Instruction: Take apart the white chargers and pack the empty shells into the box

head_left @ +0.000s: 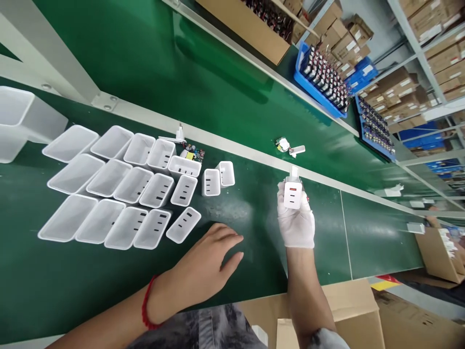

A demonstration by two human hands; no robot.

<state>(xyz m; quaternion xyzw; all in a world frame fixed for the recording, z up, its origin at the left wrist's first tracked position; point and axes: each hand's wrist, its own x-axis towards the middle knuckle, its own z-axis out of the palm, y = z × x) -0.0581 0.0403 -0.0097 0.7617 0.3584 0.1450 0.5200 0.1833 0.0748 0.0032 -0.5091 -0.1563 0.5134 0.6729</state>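
Observation:
My left hand (203, 266), bare with a red cord at the wrist, rests over the green bench (250, 261), fingers apart and holding nothing. Above and left of it stand several rows of open white plastic housings (158, 189), many with dark slots inside. Two small housings (211, 183) stand a little apart to their right. My right hand (298, 220), in a white glove, is closed around a white charger (292, 195), whose face with one red and two dark slots points toward me.
Loose circuit parts (192, 154) lie behind the housings. A circuit piece (282, 144) is near the pale rail (250, 154), possibly a reflection. Beyond are a blue tray (319, 94) and shelves of boxes. Cardboard boxes (352, 310) stand below the front edge; another person's hand (432, 218) is far right.

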